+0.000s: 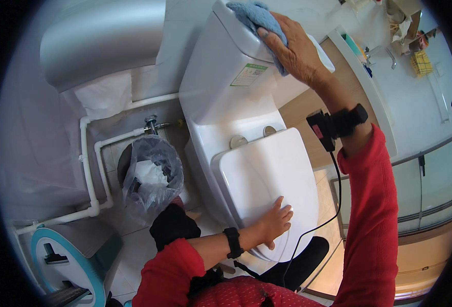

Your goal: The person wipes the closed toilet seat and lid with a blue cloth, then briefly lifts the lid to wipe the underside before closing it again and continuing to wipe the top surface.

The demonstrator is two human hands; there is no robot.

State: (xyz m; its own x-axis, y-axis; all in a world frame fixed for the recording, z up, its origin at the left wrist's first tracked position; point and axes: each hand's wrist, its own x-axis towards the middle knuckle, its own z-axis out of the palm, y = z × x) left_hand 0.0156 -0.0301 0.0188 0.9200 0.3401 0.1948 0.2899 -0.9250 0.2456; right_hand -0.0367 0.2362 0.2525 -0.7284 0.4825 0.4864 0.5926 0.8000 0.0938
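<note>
The left hand (274, 222) is laid flat, fingers spread, on the closed lid (267, 179) of the white toilet (226, 102); nothing is held in it. Behind the lid, the tank (236, 56) is seen. On the tank's top, a blue cloth (256, 15) is pressed under the right hand (292, 48). Left of the toilet, a bin with a plastic bag (152, 176) is placed.
</note>
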